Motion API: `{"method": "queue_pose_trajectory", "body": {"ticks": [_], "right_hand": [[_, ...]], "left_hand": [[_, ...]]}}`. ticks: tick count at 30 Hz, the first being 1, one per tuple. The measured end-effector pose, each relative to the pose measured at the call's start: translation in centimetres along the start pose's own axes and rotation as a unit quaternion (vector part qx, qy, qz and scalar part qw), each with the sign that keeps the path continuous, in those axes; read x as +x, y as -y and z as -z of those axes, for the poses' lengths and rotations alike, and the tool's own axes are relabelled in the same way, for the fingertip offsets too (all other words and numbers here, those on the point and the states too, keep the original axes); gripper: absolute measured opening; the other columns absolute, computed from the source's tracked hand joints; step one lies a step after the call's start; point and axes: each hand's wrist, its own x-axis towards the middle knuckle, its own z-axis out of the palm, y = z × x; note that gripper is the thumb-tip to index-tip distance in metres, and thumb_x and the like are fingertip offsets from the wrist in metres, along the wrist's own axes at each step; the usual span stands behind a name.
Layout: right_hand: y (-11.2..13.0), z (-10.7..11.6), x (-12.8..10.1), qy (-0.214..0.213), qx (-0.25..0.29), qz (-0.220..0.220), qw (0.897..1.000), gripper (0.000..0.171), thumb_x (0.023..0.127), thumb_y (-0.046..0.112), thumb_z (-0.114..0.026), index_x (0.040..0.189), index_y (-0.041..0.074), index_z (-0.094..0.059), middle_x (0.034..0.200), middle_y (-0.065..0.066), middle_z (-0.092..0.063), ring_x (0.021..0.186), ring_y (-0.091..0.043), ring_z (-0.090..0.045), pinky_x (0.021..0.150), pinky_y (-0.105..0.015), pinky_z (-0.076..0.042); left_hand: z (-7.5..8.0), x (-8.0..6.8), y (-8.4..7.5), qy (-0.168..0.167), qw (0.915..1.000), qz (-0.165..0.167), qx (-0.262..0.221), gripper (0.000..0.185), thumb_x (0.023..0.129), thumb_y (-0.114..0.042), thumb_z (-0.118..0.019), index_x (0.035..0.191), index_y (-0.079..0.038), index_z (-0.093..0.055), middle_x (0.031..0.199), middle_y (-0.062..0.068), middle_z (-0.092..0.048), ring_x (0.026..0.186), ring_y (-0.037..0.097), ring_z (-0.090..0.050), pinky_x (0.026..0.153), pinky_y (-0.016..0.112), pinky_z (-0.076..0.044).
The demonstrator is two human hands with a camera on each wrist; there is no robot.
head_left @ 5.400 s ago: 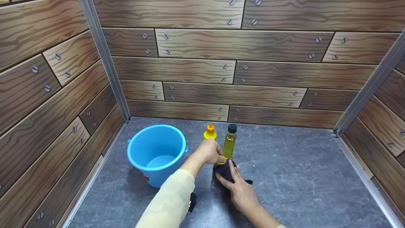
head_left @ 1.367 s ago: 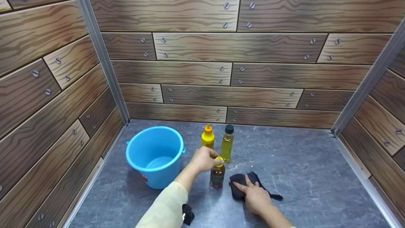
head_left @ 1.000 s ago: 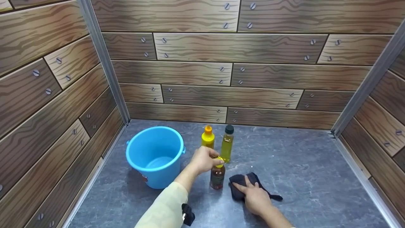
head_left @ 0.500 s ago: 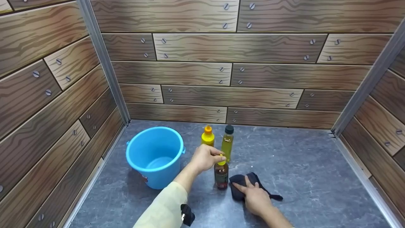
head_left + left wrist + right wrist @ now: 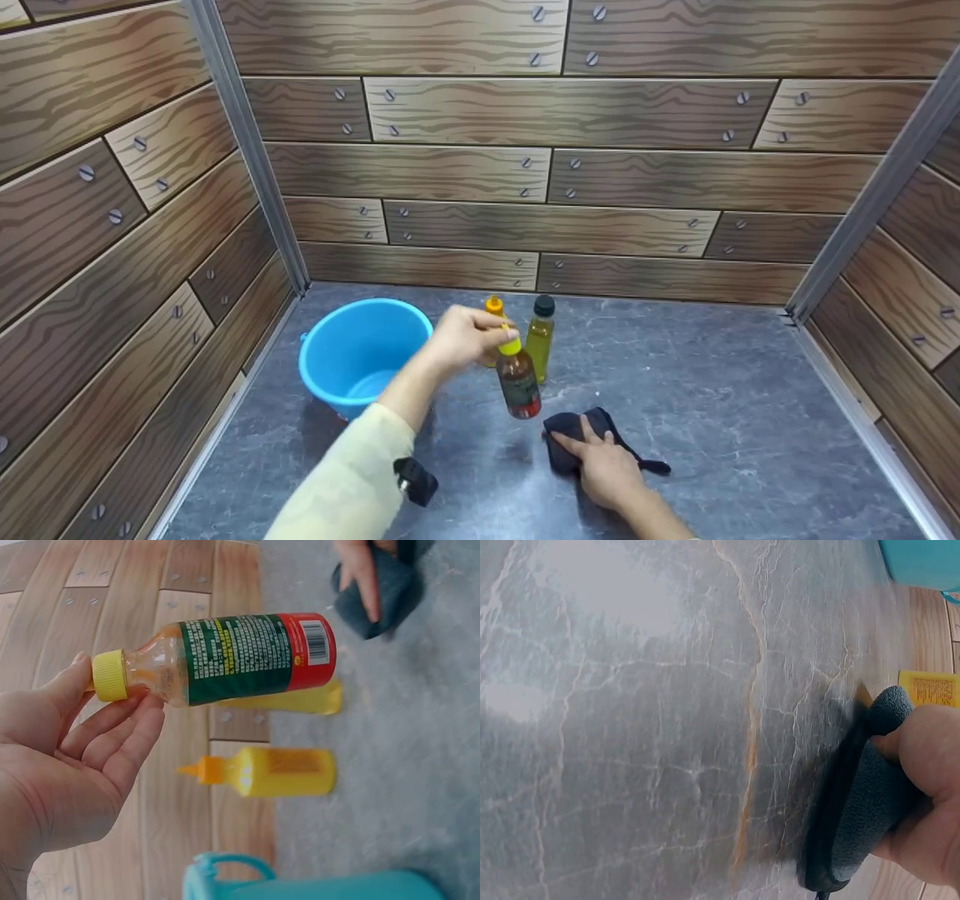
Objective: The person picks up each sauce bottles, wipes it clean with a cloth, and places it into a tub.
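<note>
My left hand (image 5: 461, 337) pinches the yellow cap of a sauce bottle (image 5: 519, 382) between thumb and fingers. The bottle hangs above the tabletop, its base tilted toward the right. In the left wrist view, its green and red label with a barcode faces the camera. To the right and nearer, my right hand (image 5: 611, 469) holds a dark cloth (image 5: 561, 456) down at the tabletop, index and middle fingers stretched over it. The right wrist view shows the cloth (image 5: 870, 802) bunched between thumb and fingers. A black strap trails from it.
A light blue bucket (image 5: 341, 341) stands at the left, partly behind the left forearm. Behind the sauce bottle stand a yellow squeeze bottle (image 5: 493, 304) with an orange nozzle and a dark-capped oil bottle (image 5: 540, 341). Wood-patterned walls (image 5: 465, 112) enclose the grey marbled tabletop (image 5: 720, 420).
The right hand and cloth came away from the sauce bottle to the right. The left hand then lifted the bottle by its cap and moved it up and left, tilting it.
</note>
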Motion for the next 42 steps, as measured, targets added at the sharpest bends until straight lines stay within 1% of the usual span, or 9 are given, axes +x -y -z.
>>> {"method": "queue_pose_trajectory", "body": {"ticks": [3, 6, 13, 18, 21, 25, 29, 34, 42], "right_hand": [[0.0, 0.0, 0.1, 0.006, 0.003, -0.003, 1.000, 0.069, 0.096, -0.006, -0.064, 0.148, 0.039, -0.063, 0.164, -0.024, -0.040, 0.134, -0.067, -0.045, 0.061, -0.055, -0.055], [0.0, 0.0, 0.0, 0.002, 0.000, -0.001, 1.000, 0.069, 0.094, -0.006, -0.065, 0.148, 0.038, -0.064, 0.163, -0.025, -0.041, 0.133, -0.067, -0.046, 0.066, -0.060, -0.057], [-0.1, -0.1, 0.0, -0.005, -0.008, 0.000, 1.000, 0.072, 0.092, -0.005, -0.067, 0.148, 0.040, -0.063, 0.163, -0.024, -0.042, 0.133, -0.066, -0.047, 0.069, -0.064, -0.057], [-0.1, -0.2, 0.0, 0.006, -0.004, -0.012, 1.000, 0.074, 0.092, -0.006, -0.066, 0.149, 0.041, -0.062, 0.165, -0.022, -0.040, 0.136, -0.065, -0.045, 0.058, -0.053, -0.054], [0.1, -0.2, 0.0, 0.014, 0.000, -0.019, 1.000, 0.075, 0.094, -0.008, -0.064, 0.150, 0.042, -0.061, 0.166, -0.021, -0.039, 0.138, -0.063, -0.044, 0.050, -0.042, -0.045], [0.2, -0.1, 0.0, 0.019, 0.003, -0.019, 1.000, 0.078, 0.094, -0.011, -0.060, 0.151, 0.042, -0.059, 0.167, -0.019, -0.039, 0.138, -0.061, -0.044, 0.045, -0.035, -0.033], [0.2, 0.1, -0.1, 0.021, 0.003, -0.015, 1.000, 0.079, 0.093, -0.011, -0.060, 0.151, 0.043, -0.059, 0.166, -0.020, -0.039, 0.138, -0.062, -0.045, 0.044, -0.035, -0.030], [0.2, 0.0, -0.1, 0.021, 0.003, -0.016, 1.000, 0.078, 0.093, -0.010, -0.062, 0.151, 0.042, -0.060, 0.166, -0.020, -0.039, 0.138, -0.062, -0.044, 0.046, -0.038, -0.036], [0.2, 0.0, 0.0, 0.021, 0.006, -0.020, 1.000, 0.078, 0.092, -0.010, -0.063, 0.151, 0.041, -0.060, 0.167, -0.020, -0.038, 0.138, -0.063, -0.043, 0.059, -0.055, -0.052]], "left_hand": [[1.5, -0.1, -1.0, 0.004, 0.9996, -0.001, -0.030, 0.024, 0.100, -0.015, -0.077, 0.121, -0.002, -0.080, 0.113, 0.014, -0.077, 0.095, 0.027, -0.076, 0.084, 0.043, -0.064], [3.1, -0.3, -1.9, 0.002, 0.9991, 0.004, -0.041, 0.026, 0.101, -0.016, -0.076, 0.124, -0.004, -0.079, 0.115, 0.013, -0.077, 0.100, 0.026, -0.076, 0.089, 0.044, -0.062], [6.4, -0.9, -3.6, -0.024, 0.9971, 0.016, -0.071, 0.024, 0.103, -0.018, -0.074, 0.123, -0.007, -0.079, 0.113, 0.012, -0.078, 0.103, 0.027, -0.076, 0.090, 0.048, -0.062], [8.8, -1.3, -4.5, -0.043, 0.9945, 0.020, -0.093, 0.025, 0.103, -0.018, -0.073, 0.125, -0.005, -0.078, 0.116, 0.015, -0.076, 0.106, 0.029, -0.076, 0.091, 0.048, -0.061], [10.4, -1.5, -4.7, -0.057, 0.9925, 0.017, -0.107, 0.028, 0.103, -0.018, -0.073, 0.128, -0.004, -0.076, 0.120, 0.017, -0.074, 0.107, 0.028, -0.075, 0.092, 0.048, -0.061], [12.8, -1.9, -4.8, -0.086, 0.9895, 0.014, -0.116, 0.034, 0.103, -0.019, -0.074, 0.133, -0.002, -0.073, 0.125, 0.019, -0.072, 0.105, 0.026, -0.075, 0.088, 0.043, -0.062], [15.2, -2.3, -4.5, -0.115, 0.9855, 0.013, -0.125, 0.041, 0.104, -0.020, -0.073, 0.139, -0.001, -0.068, 0.130, 0.020, -0.069, 0.102, 0.023, -0.074, 0.087, 0.039, -0.063], [17.4, -2.7, -3.5, -0.144, 0.9821, 0.025, -0.119, 0.047, 0.106, -0.023, -0.070, 0.146, 0.000, -0.062, 0.134, 0.019, -0.065, 0.103, 0.019, -0.072, 0.089, 0.037, -0.062], [18.5, -2.7, -0.3, -0.180, 0.9744, 0.068, -0.117, 0.048, 0.107, -0.023, -0.068, 0.148, -0.001, -0.060, 0.143, 0.024, -0.059, 0.116, 0.028, -0.069, 0.094, 0.038, -0.059]]}}
